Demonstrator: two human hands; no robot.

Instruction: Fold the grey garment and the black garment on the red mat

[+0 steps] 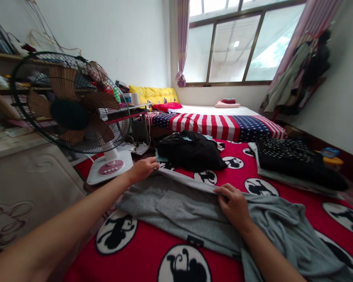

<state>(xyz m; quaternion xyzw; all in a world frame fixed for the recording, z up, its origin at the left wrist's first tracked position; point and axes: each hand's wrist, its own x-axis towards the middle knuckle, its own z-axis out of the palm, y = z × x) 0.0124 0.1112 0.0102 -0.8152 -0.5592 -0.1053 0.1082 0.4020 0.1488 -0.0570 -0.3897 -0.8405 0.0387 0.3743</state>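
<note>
A: Where is the garment (188,219) laid?
B: It is spread across the red blanket (144,254); soft grey knit is seen, drawn fairly flat at the left and bunched into loose folds at the right

A: How is it held?
B: Its far edge is pinched near the left end by the fingers of the left hand (144,171); further along, the same edge is gripped by the fingers of the right hand (235,207), closed narrowly on the cloth

A: Which shapes are shown?
B: A squarish panel (173,207) is seen on the garment, and a small dark tag (195,241) is fixed at its near edge. The blanket is printed with white rounds and black monkey figures

A: And what is placed around it?
B: Beyond it, a rumpled black pile (191,150) is heaped. To the right, a flat stack (297,168) is topped by white-flecked black cloth. At the left, a fan (69,113) is seen, its brown blades caged in wire
</note>
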